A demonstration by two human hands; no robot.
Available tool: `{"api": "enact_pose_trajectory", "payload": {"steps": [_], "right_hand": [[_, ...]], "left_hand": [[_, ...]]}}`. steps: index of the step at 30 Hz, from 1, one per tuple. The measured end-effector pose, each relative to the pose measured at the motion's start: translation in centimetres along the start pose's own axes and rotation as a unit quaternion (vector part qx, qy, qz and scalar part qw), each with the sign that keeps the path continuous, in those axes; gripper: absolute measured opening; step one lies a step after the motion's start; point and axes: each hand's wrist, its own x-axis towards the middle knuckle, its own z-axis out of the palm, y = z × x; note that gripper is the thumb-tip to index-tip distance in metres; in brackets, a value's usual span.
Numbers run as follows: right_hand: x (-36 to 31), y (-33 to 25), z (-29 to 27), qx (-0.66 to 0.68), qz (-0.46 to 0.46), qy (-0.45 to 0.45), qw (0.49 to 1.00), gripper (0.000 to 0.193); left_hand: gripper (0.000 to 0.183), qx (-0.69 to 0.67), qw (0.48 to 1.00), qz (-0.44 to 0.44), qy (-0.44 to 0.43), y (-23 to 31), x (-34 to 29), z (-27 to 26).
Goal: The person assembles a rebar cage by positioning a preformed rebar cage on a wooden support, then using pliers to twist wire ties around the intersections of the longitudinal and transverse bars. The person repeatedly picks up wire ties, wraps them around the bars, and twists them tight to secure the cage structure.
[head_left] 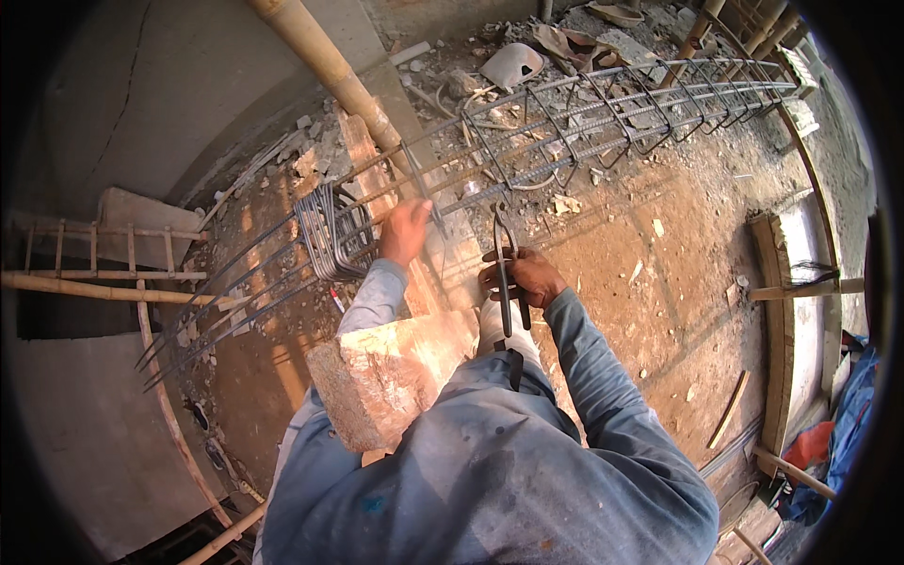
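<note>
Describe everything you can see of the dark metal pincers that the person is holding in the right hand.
The dark metal pincers look like steel, dull and nearly black, with two long thin handles and a small rounded head. They stand nearly upright in the picture, head up toward the long cage of ribbed steel bars, handles pointing back to the person's body. The right hand wraps around them about midway; the handles stick out below the fist, slightly apart. The head seems close to the bars, but whether it touches them cannot be told.
</note>
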Motion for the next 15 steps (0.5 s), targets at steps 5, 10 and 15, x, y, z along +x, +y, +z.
{"api": "enact_pose_trajectory", "payload": {"steps": [5,10,15], "right_hand": [[2.2,4.0,0.0,-0.055,0.034,0.000,0.998,0.036],[4.3,4.1,0.5,-0.181,-0.017,0.017,0.983,0.027],[6.4,2.0,1.6,-0.513,-0.153,0.048,0.843,0.028]], "left_hand": [[0.045,-0.045,0.993,-0.106,-0.020,-0.7,1.2,-0.2],[0.046,-0.018,0.993,-0.081,-0.085,0.2,0.9,-0.9],[0.048,0.016,0.988,-0.104,-0.115,0.0,1.7,-0.6]]}}
